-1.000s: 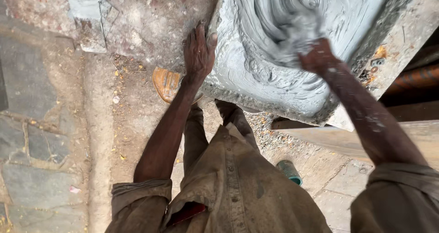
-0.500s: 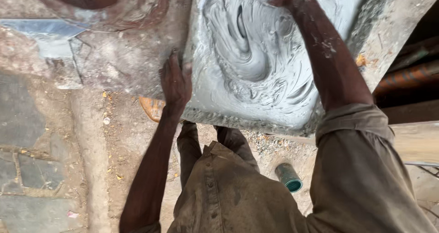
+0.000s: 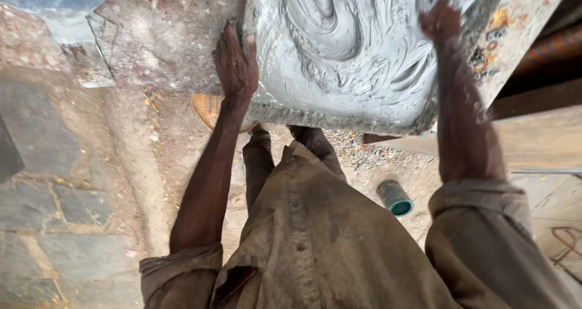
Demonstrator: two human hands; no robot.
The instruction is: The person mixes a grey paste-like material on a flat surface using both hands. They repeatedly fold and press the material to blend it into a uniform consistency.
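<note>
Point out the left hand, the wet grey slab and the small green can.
left hand (image 3: 236, 66), head view, on the back of the hand
wet grey slab (image 3: 357, 48), head view, on its swirled wet surface
small green can (image 3: 395, 198), head view, on its side wall

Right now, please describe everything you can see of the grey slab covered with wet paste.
The grey slab covered with wet paste is a thick, roughly square block with rounded, gritty edges. Its top is smeared with glossy grey paste in swirls and finger grooves. The left hand rests flat on its left edge; the right hand, blurred, touches the paste near the right edge. It sits above stony ground.
</note>
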